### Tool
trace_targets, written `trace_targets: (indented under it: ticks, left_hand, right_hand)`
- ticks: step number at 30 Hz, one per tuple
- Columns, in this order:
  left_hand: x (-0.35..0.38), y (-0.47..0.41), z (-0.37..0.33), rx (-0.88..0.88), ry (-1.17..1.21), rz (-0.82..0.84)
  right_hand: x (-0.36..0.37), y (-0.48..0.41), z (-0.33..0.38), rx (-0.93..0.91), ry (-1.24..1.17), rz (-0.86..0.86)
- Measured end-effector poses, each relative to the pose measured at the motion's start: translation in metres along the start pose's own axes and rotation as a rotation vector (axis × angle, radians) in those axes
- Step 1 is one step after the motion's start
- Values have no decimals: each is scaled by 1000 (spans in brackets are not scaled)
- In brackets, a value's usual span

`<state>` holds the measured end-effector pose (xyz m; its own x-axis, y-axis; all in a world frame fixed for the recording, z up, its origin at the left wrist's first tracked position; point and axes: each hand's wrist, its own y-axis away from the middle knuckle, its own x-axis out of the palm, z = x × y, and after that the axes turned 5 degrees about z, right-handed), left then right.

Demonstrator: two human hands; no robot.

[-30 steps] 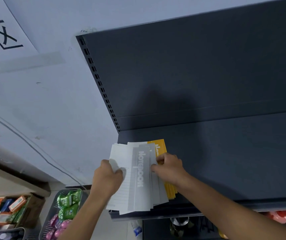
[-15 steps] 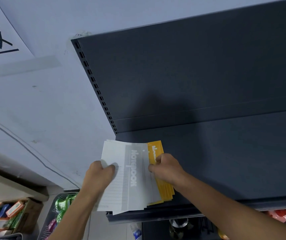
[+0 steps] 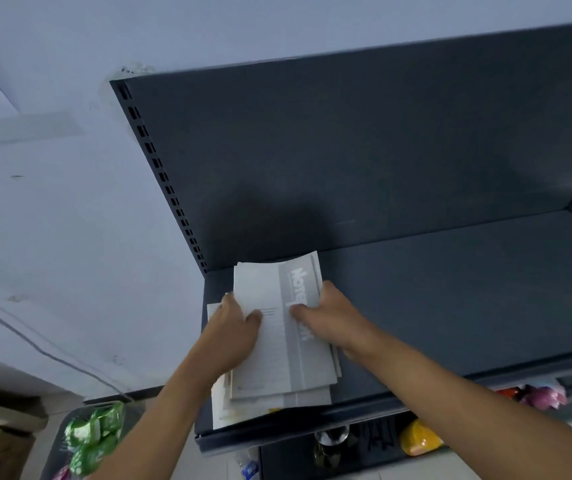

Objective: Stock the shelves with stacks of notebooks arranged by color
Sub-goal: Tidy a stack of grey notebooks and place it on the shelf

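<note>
Grips a stack of grey-white notebooks [image 3: 277,358] from both sides, flat on the dark shelf [image 3: 450,289] at its left end, close to the near lip. Left hand [image 3: 234,327] clamped on the stack's left edge, thumb on the top cover, fingers wrapped over the side. Right hand [image 3: 326,315] clamped on the right edge, thumb on the grey "Notebook" band, fingers tucked beside the covers. Lower notebooks jutting out left and near, with a yellow sliver at the near edge. Behind, the dark back panel [image 3: 346,150]; to the left, a pale wall [image 3: 69,237]. Below left, green packets [image 3: 92,434]; under the shelf, a yellow pack [image 3: 418,438].
</note>
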<state>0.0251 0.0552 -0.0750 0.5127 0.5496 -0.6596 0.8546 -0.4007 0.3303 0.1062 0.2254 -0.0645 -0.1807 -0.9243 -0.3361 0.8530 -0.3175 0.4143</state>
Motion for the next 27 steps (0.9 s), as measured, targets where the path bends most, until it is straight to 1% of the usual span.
trace_targets:
  ticks: [2, 5, 8, 11, 17, 22, 27]
  left_hand:
    - [2, -5, -17, 25, -157, -38]
    - [7, -12, -41, 136, -267, -92]
    - [19, -15, -64, 248, -309, -127]
    - [35, -9, -86, 313, -326, -110]
    - [68, -4, -137, 402, -369, -59]
    - [115, 5, -192, 458, -390, -39]
    - [184, 19, -262, 471, -400, -18]
  right_hand:
    - [-12, 6, 4, 43, -40, -30]
    - [-36, 14, 6, 80, -40, -94]
    - [-59, 26, 5, 81, 40, -242]
    - [-80, 42, -3, 97, 99, -342]
    - [-125, 65, -27, 95, 55, -451]
    - [-185, 80, -55, 95, 138, -506]
    - [-267, 98, -96, 106, 228, -550]
